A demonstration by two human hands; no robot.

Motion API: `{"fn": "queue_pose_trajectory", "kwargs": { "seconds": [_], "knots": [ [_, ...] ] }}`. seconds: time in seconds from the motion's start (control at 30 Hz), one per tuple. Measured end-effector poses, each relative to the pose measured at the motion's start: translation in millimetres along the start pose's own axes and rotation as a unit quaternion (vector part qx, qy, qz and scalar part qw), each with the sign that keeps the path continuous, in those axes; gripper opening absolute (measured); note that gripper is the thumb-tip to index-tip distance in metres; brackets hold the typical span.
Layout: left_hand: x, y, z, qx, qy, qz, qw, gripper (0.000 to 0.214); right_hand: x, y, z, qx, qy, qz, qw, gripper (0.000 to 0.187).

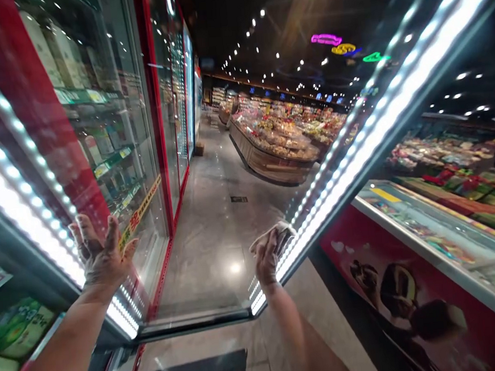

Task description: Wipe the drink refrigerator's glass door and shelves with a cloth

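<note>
My left hand (102,251) is open with its fingers spread, beside the bright LED strip (22,206) along the left edge of a glass door (203,280). Whether its palm touches the glass, I cannot tell. A pale cloth (284,227) is bunched in my right hand (267,259), whose fingers press it close to the door's right-hand light strip (340,164). Between both hands lies the transparent pane, with a dark bottom rail (194,326) below.
Red-framed cooler doors (163,118) with stocked shelves run along the left. A chest freezer (460,226) stands at right. Beyond the glass, a tiled aisle (215,211) leads past a curved display stand (270,149) heaped with goods. Green packages (18,323) sit at lower left.
</note>
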State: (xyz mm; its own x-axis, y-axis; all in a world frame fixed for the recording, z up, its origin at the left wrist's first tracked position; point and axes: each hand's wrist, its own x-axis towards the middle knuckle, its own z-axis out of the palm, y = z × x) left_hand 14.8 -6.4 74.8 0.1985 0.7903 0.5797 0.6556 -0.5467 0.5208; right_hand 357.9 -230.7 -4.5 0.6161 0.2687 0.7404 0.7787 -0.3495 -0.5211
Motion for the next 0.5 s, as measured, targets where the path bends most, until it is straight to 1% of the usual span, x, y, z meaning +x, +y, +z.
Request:
{"fn": "queue_pose_trajectory", "kwargs": {
  "seconds": [0.03,0.07,0.13,0.23,0.3,0.4,0.5],
  "knots": [
    [-4,-1,5.6,0.003,0.008,-0.006,1.000,0.084,-2,4,2,-0.018,-0.027,-0.047,0.998,0.063],
    [-6,-2,10.3,0.007,0.014,-0.013,1.000,0.083,-3,10,3,-0.033,-0.025,-0.079,0.996,0.061],
    [-9,-5,16.3,0.015,0.018,-0.014,1.000,0.083,-1,23,5,-0.040,0.000,-0.098,0.994,0.059],
    [-10,-4,16.8,0.023,0.043,0.012,0.999,0.082,6,35,6,-0.018,0.053,-0.082,0.995,0.063],
    [-9,-2,14.6,0.024,0.051,0.020,0.998,0.082,9,32,6,0.000,0.067,-0.068,0.995,0.065],
    [-8,3,12.4,0.021,0.041,0.002,0.999,0.087,10,23,6,0.039,0.060,-0.020,0.997,0.067],
    [-10,2,13.6,0.006,0.017,-0.025,1.000,0.086,10,22,7,0.050,0.030,0.028,0.998,0.068]
  ]
}}
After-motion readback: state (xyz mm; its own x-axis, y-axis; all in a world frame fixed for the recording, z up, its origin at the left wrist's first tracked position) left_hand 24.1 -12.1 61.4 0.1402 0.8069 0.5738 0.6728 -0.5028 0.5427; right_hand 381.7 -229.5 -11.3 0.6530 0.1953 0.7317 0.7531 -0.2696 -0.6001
